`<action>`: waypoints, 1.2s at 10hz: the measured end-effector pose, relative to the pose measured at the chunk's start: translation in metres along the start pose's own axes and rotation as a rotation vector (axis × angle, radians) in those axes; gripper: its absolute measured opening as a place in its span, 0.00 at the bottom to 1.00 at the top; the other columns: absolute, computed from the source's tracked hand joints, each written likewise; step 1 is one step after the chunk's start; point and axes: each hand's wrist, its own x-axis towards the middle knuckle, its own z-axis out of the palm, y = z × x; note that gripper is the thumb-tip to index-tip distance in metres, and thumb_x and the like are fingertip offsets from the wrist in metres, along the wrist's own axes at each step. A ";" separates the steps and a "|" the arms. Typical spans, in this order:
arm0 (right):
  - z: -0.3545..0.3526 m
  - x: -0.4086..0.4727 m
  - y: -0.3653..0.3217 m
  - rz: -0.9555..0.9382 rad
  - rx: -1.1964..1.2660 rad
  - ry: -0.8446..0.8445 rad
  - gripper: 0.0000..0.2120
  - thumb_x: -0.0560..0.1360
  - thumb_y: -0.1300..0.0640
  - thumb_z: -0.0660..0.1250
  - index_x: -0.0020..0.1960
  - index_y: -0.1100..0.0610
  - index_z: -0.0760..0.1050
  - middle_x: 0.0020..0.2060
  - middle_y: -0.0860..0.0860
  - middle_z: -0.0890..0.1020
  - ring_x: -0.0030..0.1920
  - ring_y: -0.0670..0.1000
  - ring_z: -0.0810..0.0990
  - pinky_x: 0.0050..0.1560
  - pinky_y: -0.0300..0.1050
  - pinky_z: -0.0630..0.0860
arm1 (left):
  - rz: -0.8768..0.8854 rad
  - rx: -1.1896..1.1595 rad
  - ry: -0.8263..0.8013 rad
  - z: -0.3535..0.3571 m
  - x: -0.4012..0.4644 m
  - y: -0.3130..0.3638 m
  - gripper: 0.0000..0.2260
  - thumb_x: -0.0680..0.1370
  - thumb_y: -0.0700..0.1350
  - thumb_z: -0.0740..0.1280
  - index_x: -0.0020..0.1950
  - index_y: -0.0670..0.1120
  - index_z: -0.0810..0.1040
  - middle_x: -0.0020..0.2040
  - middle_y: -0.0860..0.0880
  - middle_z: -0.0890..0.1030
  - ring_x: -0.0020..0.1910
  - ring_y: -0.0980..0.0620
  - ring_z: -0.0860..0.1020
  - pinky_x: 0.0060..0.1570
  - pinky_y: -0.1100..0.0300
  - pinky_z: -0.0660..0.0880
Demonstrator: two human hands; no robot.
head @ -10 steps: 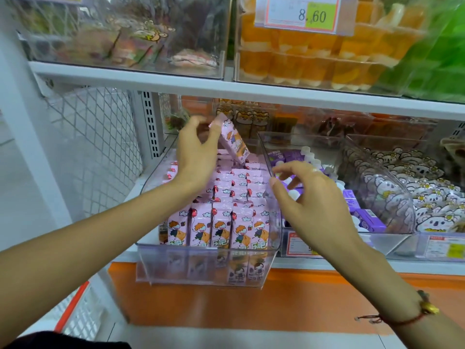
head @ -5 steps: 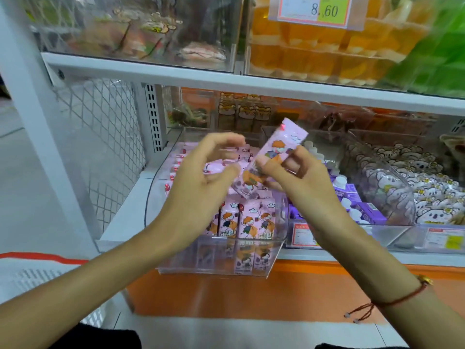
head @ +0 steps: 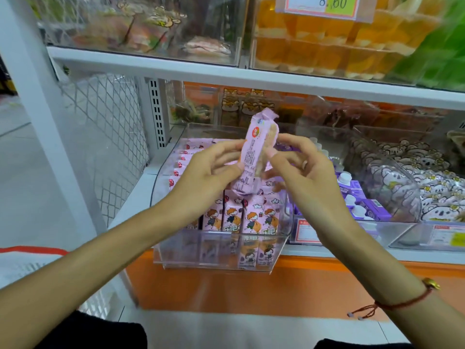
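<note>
A pink snack packet (head: 254, 152) stands upright in the air in front of the shelf, its printed back turned to me. My left hand (head: 214, 170) pinches its left edge between thumb and fingers. My right hand (head: 299, 170) pinches its right edge. Below both hands sits a clear plastic bin (head: 216, 253) holding several rows of the same pink packets (head: 251, 217) with a cartoon child on the front.
To the right stand a bin of purple cartons (head: 357, 195) and a bin of koala-print packets (head: 427, 187). The white upper shelf (head: 176, 69) carries clear bins of orange jelly cups (head: 314, 51) under a price tag (head: 324, 6). White mesh (head: 100, 137) closes the left side.
My left hand lifted a pink packet out of the bin and brought it forward; my right hand joined it. The packet has turned from tilted front-facing to upright with its back to me.
</note>
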 end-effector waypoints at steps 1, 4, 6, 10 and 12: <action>-0.004 0.004 0.002 0.081 0.006 0.064 0.17 0.75 0.57 0.69 0.63 0.57 0.72 0.30 0.46 0.82 0.29 0.44 0.79 0.29 0.36 0.74 | -0.245 -0.201 -0.144 -0.001 -0.001 0.004 0.14 0.80 0.41 0.63 0.66 0.47 0.76 0.56 0.49 0.84 0.53 0.53 0.83 0.49 0.62 0.80; -0.007 0.006 0.006 0.113 0.031 0.009 0.14 0.75 0.56 0.68 0.59 0.58 0.75 0.25 0.47 0.80 0.25 0.42 0.76 0.26 0.33 0.71 | -0.425 -0.339 -0.142 0.003 -0.004 0.012 0.17 0.80 0.41 0.61 0.69 0.38 0.72 0.67 0.38 0.75 0.66 0.41 0.74 0.65 0.48 0.71; -0.009 0.004 0.004 -0.011 0.027 -0.084 0.18 0.75 0.60 0.68 0.64 0.53 0.72 0.41 0.47 0.84 0.42 0.44 0.83 0.41 0.36 0.79 | -0.268 -0.302 -0.175 -0.010 -0.001 0.005 0.17 0.77 0.37 0.67 0.64 0.49 0.75 0.59 0.52 0.82 0.57 0.53 0.81 0.56 0.59 0.78; -0.007 -0.001 0.002 -0.175 -0.086 -0.214 0.24 0.73 0.57 0.70 0.67 0.48 0.69 0.58 0.48 0.79 0.58 0.44 0.79 0.57 0.38 0.76 | -0.132 -0.268 -0.022 -0.013 -0.002 0.001 0.22 0.73 0.34 0.70 0.64 0.52 0.73 0.61 0.51 0.80 0.56 0.52 0.81 0.58 0.55 0.78; 0.005 -0.008 0.006 -0.204 -0.222 -0.150 0.23 0.71 0.57 0.73 0.61 0.50 0.68 0.53 0.42 0.76 0.50 0.40 0.78 0.47 0.31 0.74 | -0.146 -0.367 0.111 -0.007 -0.001 0.000 0.34 0.63 0.50 0.76 0.67 0.47 0.70 0.58 0.48 0.82 0.53 0.52 0.83 0.47 0.59 0.81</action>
